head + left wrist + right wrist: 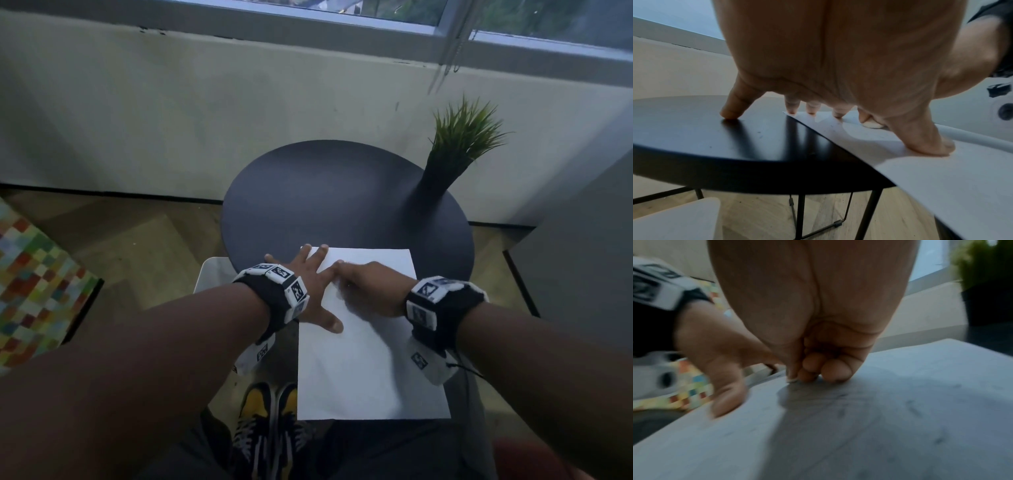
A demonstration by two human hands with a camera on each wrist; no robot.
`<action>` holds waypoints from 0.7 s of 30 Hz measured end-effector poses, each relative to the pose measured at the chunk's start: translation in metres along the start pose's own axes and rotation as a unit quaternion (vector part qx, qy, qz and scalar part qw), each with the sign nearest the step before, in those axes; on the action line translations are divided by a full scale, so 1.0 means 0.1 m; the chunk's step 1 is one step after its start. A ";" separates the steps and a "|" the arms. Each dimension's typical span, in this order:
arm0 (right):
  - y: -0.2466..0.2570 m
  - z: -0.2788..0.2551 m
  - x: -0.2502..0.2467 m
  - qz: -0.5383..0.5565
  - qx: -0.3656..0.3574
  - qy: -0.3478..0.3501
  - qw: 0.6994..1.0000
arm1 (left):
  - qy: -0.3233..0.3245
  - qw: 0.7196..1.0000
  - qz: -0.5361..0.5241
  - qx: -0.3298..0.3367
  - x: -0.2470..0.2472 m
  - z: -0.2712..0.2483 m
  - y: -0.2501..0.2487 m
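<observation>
A white sheet of paper [370,359] lies on a round black table [325,192], its near part hanging over the table's front edge. My left hand [317,286] lies spread flat at the sheet's left edge. Its thumb [929,146] and three fingertips press the paper [941,178], while the little finger [733,110] rests on the bare table [715,138]. My right hand [361,284] has its fingers curled under. Its fingertips [836,371] press down on the paper [890,418] just right of my left hand [719,356]. I see nothing held in it.
A black vase [435,185] with green grass-like leaves stands at the table's back right. A white seat [214,274] sits under the table's left edge. A multicoloured checkered object [34,281] is on the floor at left. My shoes [270,428] are below the paper.
</observation>
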State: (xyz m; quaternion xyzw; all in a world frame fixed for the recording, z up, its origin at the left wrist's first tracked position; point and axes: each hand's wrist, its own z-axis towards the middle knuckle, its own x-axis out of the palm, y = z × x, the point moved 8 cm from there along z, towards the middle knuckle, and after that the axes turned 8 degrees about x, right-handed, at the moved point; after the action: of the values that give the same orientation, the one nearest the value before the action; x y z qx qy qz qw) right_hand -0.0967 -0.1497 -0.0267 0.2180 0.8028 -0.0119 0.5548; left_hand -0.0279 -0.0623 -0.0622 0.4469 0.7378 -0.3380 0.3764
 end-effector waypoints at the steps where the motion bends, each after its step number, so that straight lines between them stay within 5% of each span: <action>1: -0.16 0.07 -0.10 0.007 0.043 -0.019 0.999 | 0.002 1.000 0.008 -0.003 0.00 0.01 -0.01; 4: -0.51 0.16 -0.30 0.039 0.146 -0.071 0.986 | 0.003 1.000 0.029 -0.006 -0.02 0.02 -0.03; 10: 0.23 -0.12 0.08 -0.044 -0.038 0.011 0.998 | -0.005 1.000 -0.008 0.003 0.00 0.00 -0.02; 16: -0.38 0.10 -0.28 0.007 0.110 -0.066 0.992 | 0.007 1.000 -0.015 -0.005 0.05 0.03 0.01; 21: 0.15 -0.13 0.11 -0.056 -0.026 0.020 0.998 | -0.002 1.000 -0.016 0.003 0.01 0.03 0.01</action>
State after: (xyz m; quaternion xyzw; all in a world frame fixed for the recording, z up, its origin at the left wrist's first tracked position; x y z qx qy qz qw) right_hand -0.1059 -0.1289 -0.0277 0.1585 0.8246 -0.0172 0.5427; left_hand -0.0270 -0.0640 -0.0646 0.4354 0.7433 -0.3472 0.3707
